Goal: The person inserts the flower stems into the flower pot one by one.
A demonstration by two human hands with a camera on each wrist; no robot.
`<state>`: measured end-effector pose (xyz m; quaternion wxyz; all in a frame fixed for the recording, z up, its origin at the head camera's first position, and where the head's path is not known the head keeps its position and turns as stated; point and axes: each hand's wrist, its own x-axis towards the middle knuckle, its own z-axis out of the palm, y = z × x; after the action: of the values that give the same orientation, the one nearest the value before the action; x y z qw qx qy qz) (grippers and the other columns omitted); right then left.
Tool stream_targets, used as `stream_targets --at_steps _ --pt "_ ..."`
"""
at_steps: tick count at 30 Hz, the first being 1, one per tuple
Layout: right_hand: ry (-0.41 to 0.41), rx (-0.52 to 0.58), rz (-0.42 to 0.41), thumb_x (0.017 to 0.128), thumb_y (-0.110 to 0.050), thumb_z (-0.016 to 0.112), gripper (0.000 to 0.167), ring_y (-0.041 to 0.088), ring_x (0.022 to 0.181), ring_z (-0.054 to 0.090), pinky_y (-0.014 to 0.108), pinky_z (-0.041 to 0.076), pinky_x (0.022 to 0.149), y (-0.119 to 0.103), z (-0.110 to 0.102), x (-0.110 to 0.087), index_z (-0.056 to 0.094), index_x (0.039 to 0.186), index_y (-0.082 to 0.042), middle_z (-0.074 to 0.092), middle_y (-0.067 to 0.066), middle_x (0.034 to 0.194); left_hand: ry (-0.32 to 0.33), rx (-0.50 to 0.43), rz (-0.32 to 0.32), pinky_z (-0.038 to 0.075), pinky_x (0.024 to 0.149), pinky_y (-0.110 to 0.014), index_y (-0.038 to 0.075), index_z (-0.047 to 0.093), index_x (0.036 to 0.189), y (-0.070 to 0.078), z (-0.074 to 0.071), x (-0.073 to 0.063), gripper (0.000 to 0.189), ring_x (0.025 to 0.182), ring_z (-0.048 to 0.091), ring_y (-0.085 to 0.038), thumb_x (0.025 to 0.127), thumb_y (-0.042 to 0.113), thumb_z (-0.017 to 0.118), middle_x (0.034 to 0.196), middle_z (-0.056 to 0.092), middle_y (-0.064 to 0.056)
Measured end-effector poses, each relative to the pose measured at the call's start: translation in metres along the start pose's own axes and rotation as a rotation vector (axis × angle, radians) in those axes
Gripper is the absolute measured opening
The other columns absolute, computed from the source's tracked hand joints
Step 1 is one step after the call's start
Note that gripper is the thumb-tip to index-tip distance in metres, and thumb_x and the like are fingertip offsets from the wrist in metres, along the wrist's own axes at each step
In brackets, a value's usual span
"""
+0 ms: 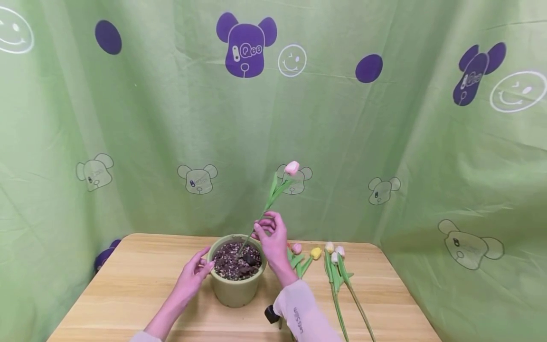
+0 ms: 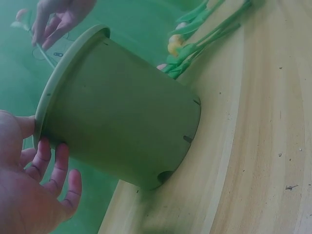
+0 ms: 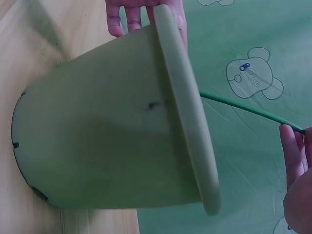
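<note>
A green flower pot (image 1: 235, 293) of dark, speckled soil (image 1: 228, 268) stands on the wooden table. My left hand (image 1: 192, 279) holds the pot's left side, thumb at the rim (image 2: 43, 109) and fingertips against the outer wall in the left wrist view. Over the pot's right side, my right hand (image 1: 275, 242) pinches the green stem of a pink tulip (image 1: 292, 168). The stem (image 3: 243, 107) slants up and right, its lower end meeting the soil. The bloom and leaves (image 1: 273, 192) rise above the hand.
Several more tulips lie to the right, including a yellow one (image 1: 315, 253) and a white one (image 1: 340, 251); my right forearm partly covers them. A dark lump (image 1: 249, 259) sits on the soil. A small black object (image 1: 271, 314) shows beside my right sleeve. Green printed cloth (image 1: 333, 142) surrounds the table.
</note>
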<state>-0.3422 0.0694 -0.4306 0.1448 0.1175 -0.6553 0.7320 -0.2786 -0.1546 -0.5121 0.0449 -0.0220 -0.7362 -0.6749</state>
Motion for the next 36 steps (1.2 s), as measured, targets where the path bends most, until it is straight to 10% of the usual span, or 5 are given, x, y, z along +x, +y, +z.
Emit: stream_targets --at_steps 36 --pt "-0.031 -0.071 -0.069 0.092 0.008 0.069 0.035 0.026 0.098 0.067 0.043 0.063 0.082 0.026 0.045 -0.01 0.059 0.123 -0.005 0.067 0.019 0.108 -0.007 0.007 0.01 0.052 0.085 -0.022 0.008 0.04 0.157 -0.001 0.0 -0.001 0.059 0.09 0.061 -0.013 0.102 0.012 0.061 0.109 0.061 -0.014"
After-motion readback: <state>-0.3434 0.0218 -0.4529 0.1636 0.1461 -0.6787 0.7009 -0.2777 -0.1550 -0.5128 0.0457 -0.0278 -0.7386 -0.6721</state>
